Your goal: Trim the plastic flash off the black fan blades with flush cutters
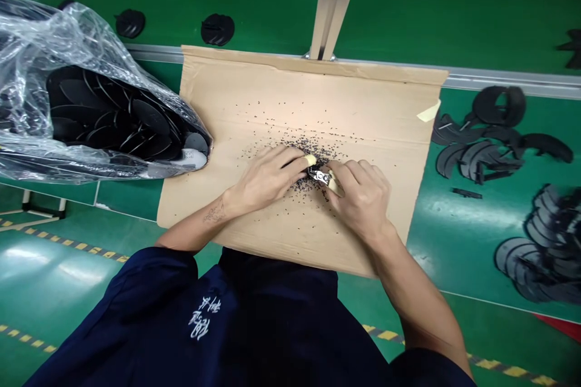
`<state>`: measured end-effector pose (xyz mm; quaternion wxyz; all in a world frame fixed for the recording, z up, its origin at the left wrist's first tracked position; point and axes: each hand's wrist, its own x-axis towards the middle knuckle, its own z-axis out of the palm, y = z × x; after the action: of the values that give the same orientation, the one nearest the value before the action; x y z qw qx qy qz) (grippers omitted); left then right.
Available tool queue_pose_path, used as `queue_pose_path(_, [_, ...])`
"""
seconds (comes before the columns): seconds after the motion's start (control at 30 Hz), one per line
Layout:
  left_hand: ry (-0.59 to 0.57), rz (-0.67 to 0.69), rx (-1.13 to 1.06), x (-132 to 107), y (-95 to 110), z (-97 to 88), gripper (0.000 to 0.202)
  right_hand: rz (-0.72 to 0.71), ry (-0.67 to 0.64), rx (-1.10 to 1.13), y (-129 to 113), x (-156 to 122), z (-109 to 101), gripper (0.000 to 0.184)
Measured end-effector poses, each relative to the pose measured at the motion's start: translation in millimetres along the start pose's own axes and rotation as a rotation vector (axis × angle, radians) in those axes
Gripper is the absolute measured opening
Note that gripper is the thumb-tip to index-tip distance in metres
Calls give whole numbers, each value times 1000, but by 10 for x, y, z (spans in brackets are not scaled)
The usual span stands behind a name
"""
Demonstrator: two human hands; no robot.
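two bare hands meet over a flat sheet of cardboard (372, 100) on a green table (449, 236). the right hand (363, 193) has thumb and forefinger closed around a small metal tool (321, 177), whose shiny head points left. the tool is at the middle of the sheet, between the hands, above a dense scatter of tiny black bits (297, 144). the left hand (272, 175) reaches in from the left, fingers close together and curled, a yellow wrap (310, 160) on one fingertip; whether they pinch something cannot be told, as the tips are lost among the dark bits.

the tool looks light, stiff and hard to damage; its smooth metal may slip, so the end away from the shiny head seems the safest hold. the black bits look very light and easily scattered. farther left, an open clear plastic bag (79, 30) holds black discs (149, 117).
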<state>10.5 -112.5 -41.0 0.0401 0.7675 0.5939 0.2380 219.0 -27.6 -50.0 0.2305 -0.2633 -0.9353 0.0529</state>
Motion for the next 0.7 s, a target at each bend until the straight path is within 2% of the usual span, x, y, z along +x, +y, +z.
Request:
queue_pose_path(0.1, [-26,56,-31,-4,-20,-41,23,1,-37,27,27,3,-24,18])
queue_pose_path(0.2, [-105,71,-12,3,-32,-113,24,15,-69,66,42,7,-40,18])
queue_pose_path(0.33, [-196,101,17,25,-36,-205,25,-46,-57,17,44,16,-53,18])
queue_pose_path(0.57, [-225,114,22,30,-29,-234,31,-53,-72,-37,43,34,-44,23])
queue_pose_path(0.7, [-247,103,23,32,-36,-235,31,-58,-93,62,81,31,-7,19])
